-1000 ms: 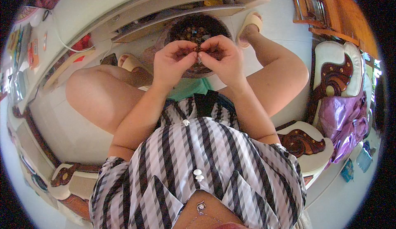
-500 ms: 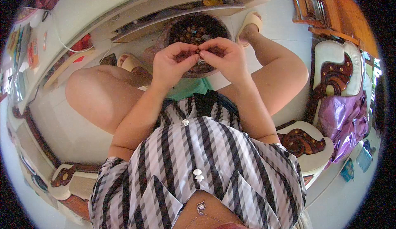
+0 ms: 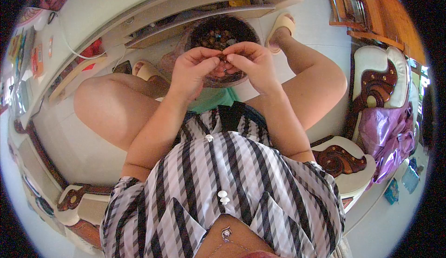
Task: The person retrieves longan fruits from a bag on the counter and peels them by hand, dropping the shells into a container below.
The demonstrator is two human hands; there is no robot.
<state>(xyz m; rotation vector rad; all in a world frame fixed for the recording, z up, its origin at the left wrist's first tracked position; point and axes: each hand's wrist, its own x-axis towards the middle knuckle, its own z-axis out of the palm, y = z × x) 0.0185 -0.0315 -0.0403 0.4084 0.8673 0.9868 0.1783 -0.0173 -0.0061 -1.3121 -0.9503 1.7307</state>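
So both hands are up over a round, dark tub (image 3: pixel 226 82) on the floor between the person's legs. The left hand (image 3: pixel 191 72) and right hand (image 3: pixel 258 70) are partly closed, thumbs and index fingers pinched together around a small brown piece (image 3: pixel 223 57). It's mostly covered by fingertips, so can't tell its exact shape. The tub holds loads of lumpy, roundish brown bits (image 3: pixel 217 37), kinda glossy, plus a tiny blue speck.

Just below the tub there's smooth green material (image 3: pixel 213 99). The shirt (image 3: pixel 223 160) has diagonal black, grey and white stripes, with rounded white buttons (image 3: pixel 223 197) and a silvery pendant (image 3: pixel 226 233) above them. Pale yellow slippers (image 3: pixel 282 24) on the feet, pale smooth floor (image 3: pixel 320 35).

Off to the right: a cream padded chair (image 3: pixel 397 88) with carved, studded dark wood, crinkly shiny purple fabric (image 3: pixel 381 128) on it, and orange-brown wooden furniture (image 3: pixel 395 21). Over left, an orange-and-white packet (image 3: pixel 37 59) has print too small to read.
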